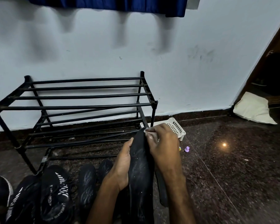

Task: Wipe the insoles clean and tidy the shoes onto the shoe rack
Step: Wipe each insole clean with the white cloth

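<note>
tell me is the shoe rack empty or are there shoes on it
Empty. Both tiers of the shoe rack show only bare bars; the shoes stand on the floor in front of it.

The room is dim, with a cool bluish cast on the white wall (184,38). Soft grey shadows hang below the blue curtain (103,2), so the light probably comes from above. A small bright glare spot (224,144) sits on the polished floor (242,172). Wide-angle distortion bows the shoe rack (81,96). The black shoes (55,191) lose detail in the gloom.
</note>
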Demonstrator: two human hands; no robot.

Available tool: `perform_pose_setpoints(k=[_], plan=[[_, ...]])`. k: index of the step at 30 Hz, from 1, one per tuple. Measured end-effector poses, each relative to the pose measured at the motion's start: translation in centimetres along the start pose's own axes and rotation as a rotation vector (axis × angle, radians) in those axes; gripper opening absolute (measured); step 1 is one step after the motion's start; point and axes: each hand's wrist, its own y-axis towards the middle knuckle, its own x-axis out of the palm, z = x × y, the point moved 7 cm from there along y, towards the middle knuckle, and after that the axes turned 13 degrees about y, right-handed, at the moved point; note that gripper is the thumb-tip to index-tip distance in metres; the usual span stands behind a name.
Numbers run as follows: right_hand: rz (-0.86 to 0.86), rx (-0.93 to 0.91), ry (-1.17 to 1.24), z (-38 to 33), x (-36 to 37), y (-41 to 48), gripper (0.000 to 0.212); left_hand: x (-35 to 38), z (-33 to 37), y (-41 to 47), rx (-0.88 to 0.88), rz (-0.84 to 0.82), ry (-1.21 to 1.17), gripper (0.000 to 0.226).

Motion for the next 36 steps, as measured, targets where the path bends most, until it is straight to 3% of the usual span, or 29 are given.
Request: perform_pose_setpoints(k=[3, 5, 10, 14, 20, 23, 25, 30, 36], plan=[[-0.244, -0.036, 0.118, -1.0, 2.4, -0.9, 0.012, -0.3, 0.1, 0.1, -0.007, -0.010, -0.066, 0.046], [-0.307, -0.009, 0.093, -0.2, 2.4, -1.2, 0.011, -0.4, 0.4, -0.1, 0.005, -0.041, -0.068, 0.047], [0.023, -0.028, 0.045, 0.2, 0.0, 0.0, 0.013, -0.1, 0.1, -0.2, -0.015, -0.016, 0.035, 0.050], [-0.225, -0.130, 0.128, -1.1, 3.0, -0.9, 0.015, -0.4, 0.1, -0.1, 0.013, 0.009, 0.020, 0.039], [0.044, -0.117, 0.110, 1.1, 0.5, -0.4, 0.012, 0.4, -0.1, -0.2, 0.010, -0.008, 0.047, 0.051], [-0.241, -0.102, 0.171, 0.7, 2.4, -0.9, 0.012, 0.3, 0.1, -0.1, 0.038, -0.019, 0.009, 0.045], [-0.322, -0.055, 0.127, 1.6, 2.5, -1.0, 0.013, 0.1, 0.2, -0.2, 0.028, -0.035, -0.020, 0.048], [0.015, -0.039, 0.024, 2.9, -1.5, -0.2, 0.014, -0.1, 0.5, 0.1, 0.014, -0.065, 0.019, 0.064], [-0.071, -0.121, 0.099, 1.5, -0.1, -0.5, 0.014, 0.6, 0.8, 0.0, 0.033, -0.086, -0.082, 0.057]])
